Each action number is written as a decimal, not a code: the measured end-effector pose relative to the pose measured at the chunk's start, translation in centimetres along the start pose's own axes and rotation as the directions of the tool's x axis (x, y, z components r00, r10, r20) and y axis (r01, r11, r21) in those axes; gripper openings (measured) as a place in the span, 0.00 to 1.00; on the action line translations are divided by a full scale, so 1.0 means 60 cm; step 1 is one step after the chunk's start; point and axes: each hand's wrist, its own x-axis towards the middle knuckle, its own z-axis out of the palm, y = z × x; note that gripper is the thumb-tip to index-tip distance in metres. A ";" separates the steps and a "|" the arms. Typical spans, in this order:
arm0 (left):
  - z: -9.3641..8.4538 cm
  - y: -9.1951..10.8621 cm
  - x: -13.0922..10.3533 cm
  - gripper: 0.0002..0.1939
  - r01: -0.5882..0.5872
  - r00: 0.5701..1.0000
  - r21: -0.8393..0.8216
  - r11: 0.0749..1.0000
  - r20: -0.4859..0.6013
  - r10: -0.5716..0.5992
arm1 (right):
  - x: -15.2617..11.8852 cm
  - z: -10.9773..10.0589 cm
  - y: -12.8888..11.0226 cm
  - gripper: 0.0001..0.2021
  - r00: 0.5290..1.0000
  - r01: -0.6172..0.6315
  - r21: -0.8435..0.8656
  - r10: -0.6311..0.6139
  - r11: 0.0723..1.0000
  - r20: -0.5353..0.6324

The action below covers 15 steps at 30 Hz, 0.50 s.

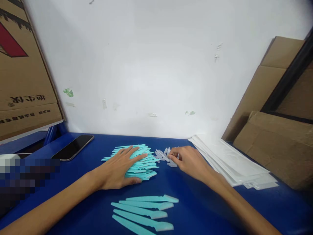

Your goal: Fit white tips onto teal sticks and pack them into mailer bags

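Observation:
My left hand (119, 168) lies with its fingers spread on a pile of turquoise knife-like plastic pieces (143, 168). To the right of that pile, my right hand (187, 161) has its fingertips pinched at a small heap of translucent whitish pieces (161, 155). Whatever sits between those fingertips is too small to make out. Nearer to me, several turquoise pieces (146, 213) are laid out in a fanned column, their wider ends pointing right.
A phone (73, 147) lies at the back left of the blue table (195, 209). White plastic sleeves (230, 161) are stacked at the right. Cardboard boxes stand at the left (26, 75) and right (276, 140), with a white wall (156, 65) behind.

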 end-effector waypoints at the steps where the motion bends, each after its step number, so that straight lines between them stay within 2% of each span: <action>1: -0.003 -0.007 0.003 0.42 -0.013 1.000 -0.006 1.000 0.023 0.013 | 0.001 0.001 0.002 0.13 1.000 -0.006 -0.012 0.006 1.000 -0.003; 7: -0.010 -0.040 0.018 0.42 -0.041 0.998 -0.009 0.999 0.041 0.041 | 0.004 0.006 0.016 0.05 0.998 0.005 -0.018 -0.004 1.000 0.063; 11: -0.011 -0.039 0.020 0.43 -0.032 0.998 0.016 0.999 0.057 0.032 | 0.005 0.009 0.022 0.04 0.992 0.019 0.002 -0.019 1.000 0.128; 15: -0.017 -0.029 0.017 0.44 -0.064 0.998 0.042 0.997 0.007 0.064 | 0.005 0.011 0.024 0.02 0.986 0.023 0.021 -0.026 1.000 0.164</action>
